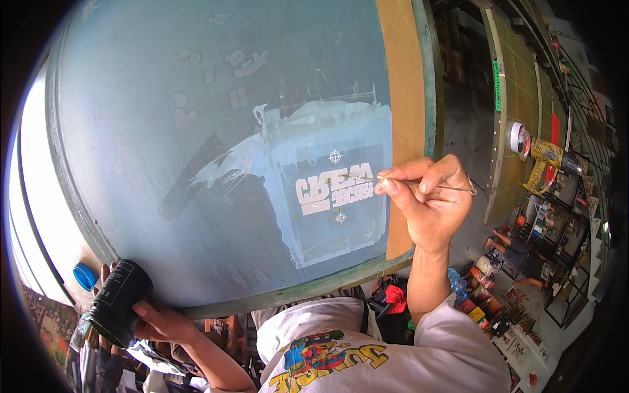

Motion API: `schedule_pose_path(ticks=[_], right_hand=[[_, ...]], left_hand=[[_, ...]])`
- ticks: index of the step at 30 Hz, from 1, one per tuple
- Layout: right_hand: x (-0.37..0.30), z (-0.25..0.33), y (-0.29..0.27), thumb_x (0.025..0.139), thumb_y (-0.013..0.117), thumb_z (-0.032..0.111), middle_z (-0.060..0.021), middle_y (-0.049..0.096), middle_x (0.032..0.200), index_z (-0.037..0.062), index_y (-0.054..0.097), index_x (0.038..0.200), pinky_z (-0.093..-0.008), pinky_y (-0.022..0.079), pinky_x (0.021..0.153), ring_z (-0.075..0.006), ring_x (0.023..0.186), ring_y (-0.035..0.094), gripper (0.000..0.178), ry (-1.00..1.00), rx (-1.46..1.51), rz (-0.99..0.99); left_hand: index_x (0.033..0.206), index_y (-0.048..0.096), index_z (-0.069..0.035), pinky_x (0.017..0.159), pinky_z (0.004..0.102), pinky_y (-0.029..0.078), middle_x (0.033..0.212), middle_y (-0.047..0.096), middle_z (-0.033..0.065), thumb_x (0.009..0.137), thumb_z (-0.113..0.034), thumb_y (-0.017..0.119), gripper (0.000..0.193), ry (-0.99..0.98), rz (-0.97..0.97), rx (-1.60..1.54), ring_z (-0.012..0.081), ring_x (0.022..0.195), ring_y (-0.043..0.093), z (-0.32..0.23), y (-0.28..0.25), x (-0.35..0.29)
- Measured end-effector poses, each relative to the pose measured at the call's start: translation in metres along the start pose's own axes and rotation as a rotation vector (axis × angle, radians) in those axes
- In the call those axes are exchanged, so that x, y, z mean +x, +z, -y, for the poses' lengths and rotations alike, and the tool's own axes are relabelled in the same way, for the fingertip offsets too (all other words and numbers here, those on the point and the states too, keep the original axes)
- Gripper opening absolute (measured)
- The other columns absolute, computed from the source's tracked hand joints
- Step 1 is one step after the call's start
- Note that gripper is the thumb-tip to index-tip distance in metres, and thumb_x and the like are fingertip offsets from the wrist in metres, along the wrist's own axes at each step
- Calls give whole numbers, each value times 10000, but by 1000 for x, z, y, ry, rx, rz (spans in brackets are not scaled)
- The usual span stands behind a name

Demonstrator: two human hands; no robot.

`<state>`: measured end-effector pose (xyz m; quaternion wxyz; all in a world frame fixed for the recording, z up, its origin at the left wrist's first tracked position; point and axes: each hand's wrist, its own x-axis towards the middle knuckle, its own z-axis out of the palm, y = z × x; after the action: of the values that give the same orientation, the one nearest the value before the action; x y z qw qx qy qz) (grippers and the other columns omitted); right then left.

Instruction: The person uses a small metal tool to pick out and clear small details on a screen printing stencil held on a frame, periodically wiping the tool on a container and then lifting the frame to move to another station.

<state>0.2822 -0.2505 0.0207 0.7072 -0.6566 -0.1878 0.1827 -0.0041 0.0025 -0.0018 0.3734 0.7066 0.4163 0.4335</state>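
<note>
Right hand pinching a thin tool, its tip over the pale lettering on a framed blue-grey panel bordered at right by a brown strip, while the left hand grips a dark jar beside the panel's lower-left corner.

Screen cut off above, tool tip indistinct

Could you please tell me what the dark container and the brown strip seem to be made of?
Dark container: probably smooth plastic, given its soft sheen; coated metal is possible. Brown strip: likely matte paper or tape, lying flat without glare.
</note>
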Motion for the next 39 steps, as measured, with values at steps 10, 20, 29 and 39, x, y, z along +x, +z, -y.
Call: schedule_pose_path(ticks=[10, 20, 29, 39], right_hand=[[0, 0, 0, 789, 655, -192, -220, 684, 844, 45, 437, 834, -329, 600, 735, -228, 823, 704, 325, -3, -9, -3], [1, 0, 1, 790, 660, -187, -216, 685, 848, 47, 435, 824, -338, 604, 742, -233, 829, 705, 326, 1, 4, -4], [0, 0, 1, 788, 656, -192, -215, 683, 856, 47, 437, 824, -334, 603, 747, -230, 831, 705, 326, 3, -3, 7], [0, 0, 1, 786, 662, -189, -215, 686, 851, 42, 442, 825, -333, 603, 741, -225, 825, 704, 321, -7, -25, 10]], left_hand=[[1366, 392, 8, 1026, 458, 466, 1370, 488, 236, 950, -336, 583, 572, -11, 12, 25, 345, 1244, 514, 0, -1, -2], [1368, 382, 11, 1015, 453, 478, 1371, 483, 234, 955, -331, 575, 570, 26, 22, 17, 346, 1234, 520, -4, 4, 1], [1377, 384, -11, 991, 463, 497, 1366, 484, 239, 944, -366, 585, 595, 18, 2, 40, 347, 1232, 520, -9, 9, -1], [1372, 387, -13, 993, 457, 494, 1364, 490, 240, 938, -365, 595, 596, 7, -4, 42, 341, 1229, 524, -9, 7, 0]])
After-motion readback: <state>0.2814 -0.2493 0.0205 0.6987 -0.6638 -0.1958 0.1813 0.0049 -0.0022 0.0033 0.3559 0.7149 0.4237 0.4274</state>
